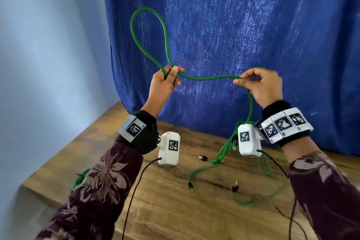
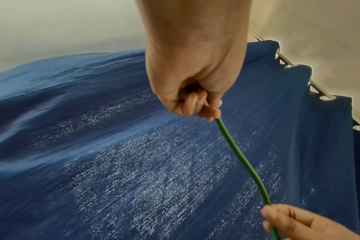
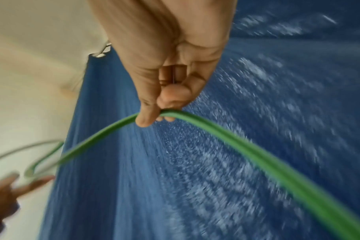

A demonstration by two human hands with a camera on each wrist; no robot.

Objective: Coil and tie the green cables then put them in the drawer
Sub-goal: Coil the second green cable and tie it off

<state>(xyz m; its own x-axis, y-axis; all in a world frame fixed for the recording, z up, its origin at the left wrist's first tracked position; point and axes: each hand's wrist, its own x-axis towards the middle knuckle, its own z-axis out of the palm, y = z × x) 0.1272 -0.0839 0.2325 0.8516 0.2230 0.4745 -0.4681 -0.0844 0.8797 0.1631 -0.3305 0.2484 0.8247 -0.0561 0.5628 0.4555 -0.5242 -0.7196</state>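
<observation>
Hands raised: left hand point(image 1: 164, 80), right hand point(image 1: 261, 85) pinch green cable point(image 1: 206, 78).

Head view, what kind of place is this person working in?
Probably an indoor room set up for recording: a wooden table stands against a blue curtain hung from a rail, beside a plain pale wall. Green cables lie on the table.

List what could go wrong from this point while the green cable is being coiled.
1. The left hand holds only one tall loop of the green cable; if that grip loosens, the loop may spring open.
2. The cable drops from the right hand into a tangle of other green cables on the wooden table; pulling more slack may drag them along or tighten a knot.
3. The hanging black sensor wires could get caught in the coil.
</observation>
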